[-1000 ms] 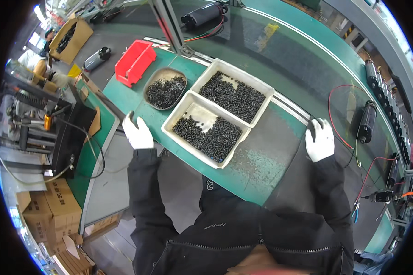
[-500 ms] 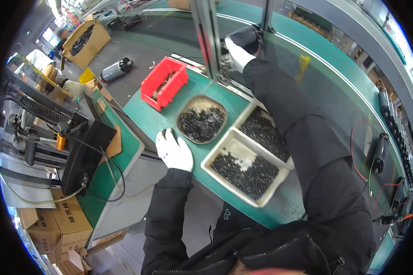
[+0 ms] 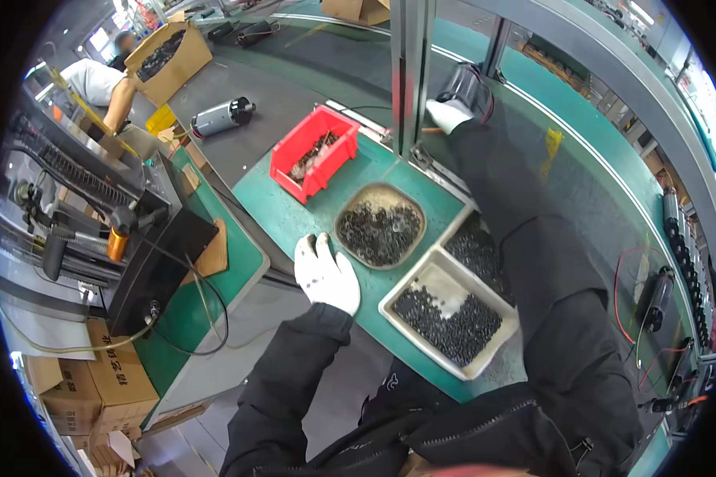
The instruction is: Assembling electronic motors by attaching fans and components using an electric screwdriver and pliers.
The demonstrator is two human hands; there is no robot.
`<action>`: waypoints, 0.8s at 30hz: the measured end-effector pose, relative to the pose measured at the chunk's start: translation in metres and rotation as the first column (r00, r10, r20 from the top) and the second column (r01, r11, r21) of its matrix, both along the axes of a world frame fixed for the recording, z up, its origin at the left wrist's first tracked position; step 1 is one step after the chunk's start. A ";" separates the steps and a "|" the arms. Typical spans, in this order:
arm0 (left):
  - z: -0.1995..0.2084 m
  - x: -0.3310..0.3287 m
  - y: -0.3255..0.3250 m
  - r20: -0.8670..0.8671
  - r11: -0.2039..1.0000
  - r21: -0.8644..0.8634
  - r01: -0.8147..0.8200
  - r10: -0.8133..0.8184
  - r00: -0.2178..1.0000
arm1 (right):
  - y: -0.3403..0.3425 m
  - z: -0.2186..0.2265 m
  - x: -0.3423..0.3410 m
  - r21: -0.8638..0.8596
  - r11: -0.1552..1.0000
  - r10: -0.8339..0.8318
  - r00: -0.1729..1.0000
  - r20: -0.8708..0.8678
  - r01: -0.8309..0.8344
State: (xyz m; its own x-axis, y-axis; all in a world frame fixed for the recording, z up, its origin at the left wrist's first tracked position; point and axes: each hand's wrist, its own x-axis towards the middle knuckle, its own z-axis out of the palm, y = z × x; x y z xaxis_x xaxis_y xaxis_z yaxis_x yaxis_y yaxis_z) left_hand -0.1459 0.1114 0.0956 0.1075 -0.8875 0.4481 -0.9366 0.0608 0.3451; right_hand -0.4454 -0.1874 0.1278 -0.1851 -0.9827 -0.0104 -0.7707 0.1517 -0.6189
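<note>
My left hand (image 3: pixel 328 278), in a white glove, lies flat on the near left edge of the green worktable (image 3: pixel 272 197), its fingers somewhat apart and holding nothing. Beside its fingers stands a rounded metal tray (image 3: pixel 344 253) with black rings. My right hand (image 3: pixel 451 115), also gloved, reaches past the metal post to a dark cylindrical motor (image 3: pixel 468 86) and appears closed around its near end. Most of those fingers are hidden. A red bin (image 3: pixel 317 184) with small brownish metal parts sits farther back. A white tray (image 3: pixel 391 300) of small black parts is nearest my body.
Another tray of black parts (image 3: pixel 479 253) lies partly under my right sleeve. A metal post (image 3: pixel 410 87) rises beside my right hand. A silver motor (image 3: pixel 221 118) rests farther left. Black equipment (image 3: pixel 155 262) with cables stands at left. A person (image 3: pixel 95 83) is beyond it.
The whole view has shifted, so the table and trays appear farther right and lower. The motor at my right hand looks more upright than before. My left hand stays on the table edge.
</note>
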 end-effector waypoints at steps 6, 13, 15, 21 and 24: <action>-0.004 0.009 0.005 -0.030 1.000 -0.010 -0.002 0.001 1.000 | 0.131 0.120 -0.070 0.226 0.963 0.269 0.615 -0.741 -0.149; -0.011 0.010 0.002 0.029 0.996 -0.085 0.005 -0.002 1.000 | 0.300 0.153 -0.116 0.332 0.942 0.253 0.733 -0.631 -0.040; -0.011 0.006 0.000 0.039 0.997 -0.075 -0.004 0.007 0.999 | 0.347 0.155 -0.133 0.306 0.952 0.181 0.755 -0.631 0.027; -0.018 0.018 0.001 0.038 0.998 -0.066 -0.001 0.003 0.999 | 0.470 0.154 -0.160 0.276 0.945 -0.040 0.902 -0.430 0.173; 0.023 0.031 0.021 -0.436 0.983 0.161 0.087 -0.009 0.900 | 0.525 0.154 -0.168 0.291 0.934 -0.094 0.928 -0.361 0.208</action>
